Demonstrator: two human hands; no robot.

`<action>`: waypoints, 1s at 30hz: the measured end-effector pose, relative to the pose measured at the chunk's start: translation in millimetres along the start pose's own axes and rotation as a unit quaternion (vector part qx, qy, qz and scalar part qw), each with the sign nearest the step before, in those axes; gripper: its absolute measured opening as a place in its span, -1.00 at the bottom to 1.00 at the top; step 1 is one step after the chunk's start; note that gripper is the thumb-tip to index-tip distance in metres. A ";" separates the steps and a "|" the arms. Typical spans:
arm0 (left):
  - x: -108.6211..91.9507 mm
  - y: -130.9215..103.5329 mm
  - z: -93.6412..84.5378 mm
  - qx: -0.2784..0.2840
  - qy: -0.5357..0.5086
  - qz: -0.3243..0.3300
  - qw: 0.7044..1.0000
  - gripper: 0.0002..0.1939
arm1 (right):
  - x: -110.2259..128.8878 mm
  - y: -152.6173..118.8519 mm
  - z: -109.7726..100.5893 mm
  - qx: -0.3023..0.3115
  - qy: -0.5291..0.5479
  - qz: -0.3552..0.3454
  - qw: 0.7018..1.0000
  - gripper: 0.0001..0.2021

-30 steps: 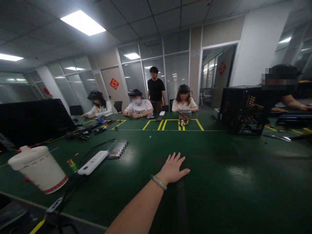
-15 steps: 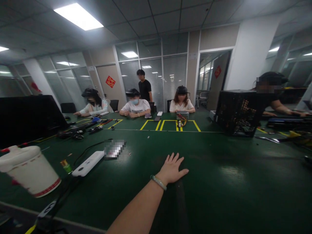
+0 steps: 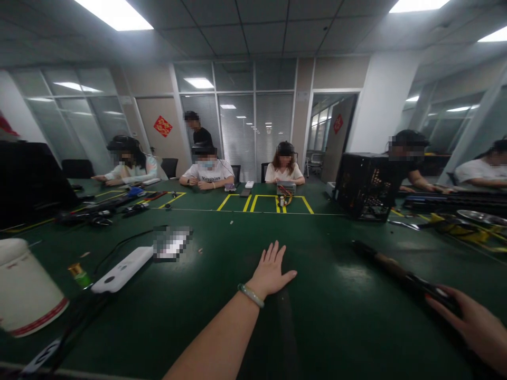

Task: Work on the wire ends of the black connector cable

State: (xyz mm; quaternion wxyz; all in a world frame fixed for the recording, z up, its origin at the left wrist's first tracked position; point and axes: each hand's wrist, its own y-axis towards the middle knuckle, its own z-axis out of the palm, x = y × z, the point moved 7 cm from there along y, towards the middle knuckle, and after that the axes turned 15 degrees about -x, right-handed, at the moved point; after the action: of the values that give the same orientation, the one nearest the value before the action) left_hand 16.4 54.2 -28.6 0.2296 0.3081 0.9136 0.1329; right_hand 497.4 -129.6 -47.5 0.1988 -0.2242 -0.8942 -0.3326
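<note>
My left hand (image 3: 270, 272) lies flat on the green tabletop (image 3: 317, 327), palm down with fingers stretched apart, and holds nothing. A pale bangle (image 3: 251, 295) circles its wrist. At the lower right my right hand (image 3: 471, 322) is closed round the near end of a long dark stick-like object (image 3: 390, 266). This object has a brownish middle section and a black grip; its exact kind I cannot make out. It points forward and left, its tip apart from my left hand. Part of my right hand is cut off by the frame edge.
To the left are a white bucket-like container (image 3: 29, 285), a small green bottle (image 3: 80, 275), a white power bank-like device (image 3: 122, 270) and a blurred phone-like item (image 3: 172, 244). A black computer case (image 3: 364, 184) stands at right. Several people sit across the table.
My right hand has come into view at the lower right, holding the long dark object. The view has shifted right. My left hand stays flat on the table.
</note>
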 end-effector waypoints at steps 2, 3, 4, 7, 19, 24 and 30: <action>-2.9 -1.0 -8.1 -0.028 -0.004 0.000 1.000 -0.13 | 32.7 -6.6 27.0 0.058 0.016 -0.020 0.998 -0.45; -6.1 -1.8 -13.4 -0.044 -0.006 0.004 0.999 -0.14 | 57.9 -12.9 38.6 0.080 0.025 -0.043 0.996 -0.44; -10.5 -2.8 -19.3 -0.061 -0.007 0.012 0.998 -0.17 | 86.2 -20.1 48.3 0.092 0.031 -0.065 0.993 -0.42; -32.1 -6.7 -36.8 -0.109 -0.007 0.071 0.992 -0.23 | 179.8 -44.6 75.8 0.150 0.063 -0.143 0.976 -0.47; -23.0 -3.4 -25.2 -0.149 0.035 0.094 0.984 -0.17 | 341.3 -47.1 155.5 0.216 0.098 -0.308 0.921 -0.55; -19.0 -1.1 -23.1 -0.150 0.033 0.088 0.984 -0.29 | 330.1 -34.8 133.5 0.140 0.048 -0.285 0.947 -0.46; -24.3 1.5 -28.1 -0.135 0.038 0.074 0.987 -0.37 | 288.4 -44.9 112.2 0.282 -0.065 -0.187 0.939 -0.66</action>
State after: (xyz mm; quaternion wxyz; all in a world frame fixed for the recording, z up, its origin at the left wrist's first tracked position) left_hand 20.2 37.4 4.2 0.2237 0.3353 0.8702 0.2834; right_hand 213.6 -5.8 -3.1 0.1297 -0.0093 -0.9880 -0.0830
